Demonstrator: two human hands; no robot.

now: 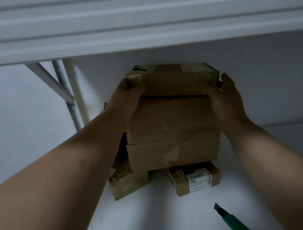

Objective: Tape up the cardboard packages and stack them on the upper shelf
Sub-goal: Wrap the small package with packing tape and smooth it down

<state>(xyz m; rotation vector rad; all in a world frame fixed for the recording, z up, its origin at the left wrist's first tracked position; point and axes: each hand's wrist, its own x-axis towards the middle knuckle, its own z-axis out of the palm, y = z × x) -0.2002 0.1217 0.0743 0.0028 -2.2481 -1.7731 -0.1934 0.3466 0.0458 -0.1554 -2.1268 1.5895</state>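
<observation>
Both arms reach forward and up to a stack of cardboard packages on a white shelf [294, 150]. The top package [173, 80] is small, with shiny tape on its corners, and it sits on a bigger middle package [169, 115]. Under this one is the large package [173, 151], with a loose flap at its front. The left hand [124, 101] grips the left corner of the top package; its thumb lies on the front face, and the other fingers go behind the corner where I cannot see them. The right hand [227, 99] is at the right end of the same package, with the palm against the right side of the middle package; its fingers [227, 81] are together and nearly straight.

The stack rests on two small boxes: a taped box [130, 181] at the left and a labelled box [196, 178] at the right, with a gap between them. In front, near the right forearm, a green utility knife [234, 220] lies on the shelf with its blade out, pointing toward the stack. Just above the top package is the white underside of another shelf [129, 17], very near to it. At the left stands a grey metal post [69, 101] with a slanted brace.
</observation>
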